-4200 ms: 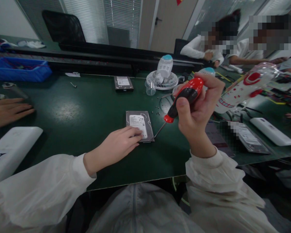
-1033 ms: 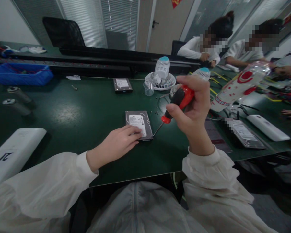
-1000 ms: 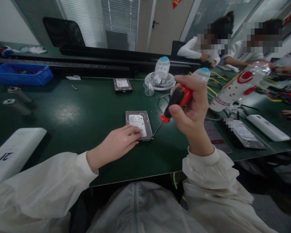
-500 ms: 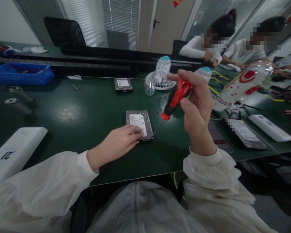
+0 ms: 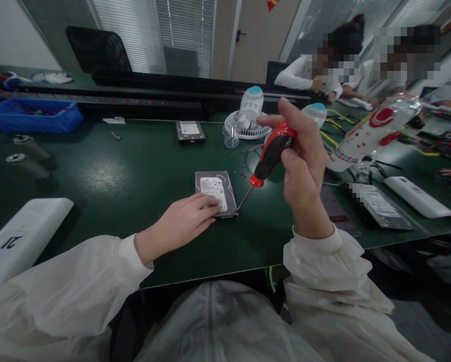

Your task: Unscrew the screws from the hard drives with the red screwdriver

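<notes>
A hard drive (image 5: 228,193) with a white label lies flat on the green table. My left hand (image 5: 186,218) holds it down, fingers together across the lower part of the label; the thumb is hidden. Above and to the right, my right hand (image 5: 304,163) grips the red and black handle of a screwdriver (image 5: 263,166) between thumb and fingers. The screwdriver leans, its shaft running down-left to the drive's near right corner. Whether the tip sits in a screw is too small to tell. Several small screws (image 5: 242,169) are scattered just beyond the drive.
Another hard drive (image 5: 190,131) lies farther back, beside a clear cup (image 5: 231,137) and a white fan (image 5: 251,108). Right stand a patterned bottle (image 5: 370,133) and a further drive (image 5: 383,207). A white case (image 5: 27,236) and blue bin (image 5: 33,115) are left. Other people sit back right.
The screwdriver's handle has turned, with more of its black side showing. My right fingers have shifted on the handle, one now raised higher. My left hand and the drive stay put.
</notes>
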The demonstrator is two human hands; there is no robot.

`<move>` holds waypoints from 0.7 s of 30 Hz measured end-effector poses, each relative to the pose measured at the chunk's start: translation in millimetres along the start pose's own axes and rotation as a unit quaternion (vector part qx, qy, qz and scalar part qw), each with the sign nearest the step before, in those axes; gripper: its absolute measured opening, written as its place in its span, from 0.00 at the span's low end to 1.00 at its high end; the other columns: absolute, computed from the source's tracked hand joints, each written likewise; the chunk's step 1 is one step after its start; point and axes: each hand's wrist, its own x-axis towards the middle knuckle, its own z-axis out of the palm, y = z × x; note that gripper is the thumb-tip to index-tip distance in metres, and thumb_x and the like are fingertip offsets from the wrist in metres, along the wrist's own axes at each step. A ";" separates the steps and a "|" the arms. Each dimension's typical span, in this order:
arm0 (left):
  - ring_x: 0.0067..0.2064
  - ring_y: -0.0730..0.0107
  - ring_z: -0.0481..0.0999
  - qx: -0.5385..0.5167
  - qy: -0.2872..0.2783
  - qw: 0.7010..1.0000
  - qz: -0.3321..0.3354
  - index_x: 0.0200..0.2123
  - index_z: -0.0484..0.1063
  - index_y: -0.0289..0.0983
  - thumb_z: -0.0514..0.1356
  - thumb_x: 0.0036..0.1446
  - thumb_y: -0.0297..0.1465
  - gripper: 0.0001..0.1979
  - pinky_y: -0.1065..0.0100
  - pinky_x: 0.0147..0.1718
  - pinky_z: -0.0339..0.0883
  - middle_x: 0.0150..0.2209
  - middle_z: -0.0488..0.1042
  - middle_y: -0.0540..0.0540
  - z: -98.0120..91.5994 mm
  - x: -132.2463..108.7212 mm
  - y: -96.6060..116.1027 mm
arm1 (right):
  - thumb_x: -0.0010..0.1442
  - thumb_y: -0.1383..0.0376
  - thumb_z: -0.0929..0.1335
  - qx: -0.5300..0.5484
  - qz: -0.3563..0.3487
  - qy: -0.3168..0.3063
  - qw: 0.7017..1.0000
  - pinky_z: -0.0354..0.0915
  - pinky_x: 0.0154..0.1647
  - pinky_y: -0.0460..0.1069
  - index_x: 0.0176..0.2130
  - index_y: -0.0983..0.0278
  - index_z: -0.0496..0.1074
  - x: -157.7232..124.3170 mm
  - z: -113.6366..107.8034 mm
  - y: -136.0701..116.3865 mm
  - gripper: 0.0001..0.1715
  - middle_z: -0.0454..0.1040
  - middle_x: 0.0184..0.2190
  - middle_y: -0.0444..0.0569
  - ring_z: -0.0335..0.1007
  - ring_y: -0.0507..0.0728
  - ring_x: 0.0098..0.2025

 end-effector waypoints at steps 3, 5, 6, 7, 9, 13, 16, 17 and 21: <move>0.56 0.56 0.77 -0.002 0.000 1.000 0.000 0.53 0.77 0.33 0.58 0.69 0.28 0.12 0.54 0.52 0.78 0.54 0.77 0.40 -0.4 -0.1 0.3 | 0.62 0.47 0.69 0.013 -0.049 0.036 0.998 0.71 0.62 0.63 0.64 0.47 0.66 0.5 2.0 5.6 0.33 0.71 0.59 0.46 0.74 0.64 0.56; 0.56 0.56 0.77 -0.003 -0.001 1.000 -0.001 0.53 0.77 0.33 0.59 0.69 0.28 0.13 0.54 0.52 0.78 0.55 0.77 0.39 -0.3 -0.3 0.2 | 0.58 0.47 0.74 -0.004 -0.054 0.059 0.997 0.73 0.61 0.61 0.60 0.47 0.68 0.1 3.0 9.3 0.33 0.72 0.56 0.45 0.74 0.62 0.56; 0.56 0.56 0.77 -0.004 -0.003 1.000 -0.002 0.53 0.77 0.33 0.59 0.69 0.28 0.13 0.54 0.52 0.78 0.55 0.77 0.39 -0.2 -0.5 0.1 | 0.58 0.46 0.74 -0.009 -0.056 0.066 0.996 0.73 0.61 0.61 0.59 0.48 0.68 -0.3 3.3 10.2 0.32 0.73 0.54 0.45 0.74 0.62 0.56; 0.56 0.56 0.77 -0.005 -0.004 1.000 -0.002 0.53 0.77 0.34 0.59 0.69 0.28 0.13 0.54 0.52 0.78 0.55 0.77 0.39 -0.1 -0.5 0.0 | 0.59 0.45 0.72 -0.008 -0.054 0.069 0.996 0.73 0.61 0.61 0.58 0.48 0.69 -0.7 3.5 10.1 0.30 0.73 0.53 0.44 0.74 0.61 0.56; 0.56 0.56 0.77 -0.006 -0.003 1.000 -0.002 0.53 0.77 0.34 0.59 0.69 0.28 0.13 0.54 0.52 0.78 0.54 0.78 0.39 0.1 -0.6 -0.2 | 0.64 0.44 0.67 0.010 -0.044 0.064 0.997 0.73 0.60 0.62 0.58 0.48 0.70 -0.9 3.9 7.6 0.26 0.74 0.52 0.44 0.74 0.61 0.56; 0.55 0.56 0.78 -0.005 0.000 1.000 0.000 0.53 0.77 0.34 0.58 0.69 0.29 0.13 0.54 0.51 0.78 0.54 0.78 0.39 0.2 -0.4 -0.3 | 0.67 0.49 0.64 0.043 -0.031 0.054 0.997 0.74 0.58 0.61 0.58 0.47 0.70 0.7 4.5 2.6 0.22 0.74 0.52 0.46 0.74 0.62 0.56; 0.55 0.56 0.78 -0.002 0.000 1.000 0.002 0.52 0.77 0.33 0.58 0.69 0.28 0.12 0.54 0.51 0.78 0.54 0.78 0.39 0.5 -0.4 -0.5 | 0.62 0.49 0.71 0.017 -0.029 0.085 0.996 0.76 0.54 0.59 0.54 0.47 0.71 2.3 4.0 4.9 0.22 0.72 0.48 0.46 0.75 0.60 0.52; 0.55 0.56 0.78 -0.002 0.000 1.000 0.001 0.52 0.77 0.33 0.58 0.69 0.28 0.12 0.54 0.51 0.78 0.54 0.78 0.39 0.6 -0.5 -0.6 | 0.59 0.48 0.73 0.010 -0.033 0.093 0.995 0.76 0.54 0.59 0.53 0.47 0.71 2.6 3.7 6.1 0.24 0.71 0.47 0.45 0.75 0.60 0.51; 0.56 0.57 0.77 -0.007 -0.002 1.000 0.000 0.53 0.76 0.34 0.58 0.69 0.29 0.13 0.54 0.53 0.77 0.55 0.77 0.39 0.4 -0.8 -0.5 | 0.63 0.47 0.68 0.022 -0.067 0.092 0.993 0.74 0.55 0.58 0.54 0.50 0.72 3.1 3.7 6.5 0.23 0.72 0.48 0.45 0.73 0.59 0.52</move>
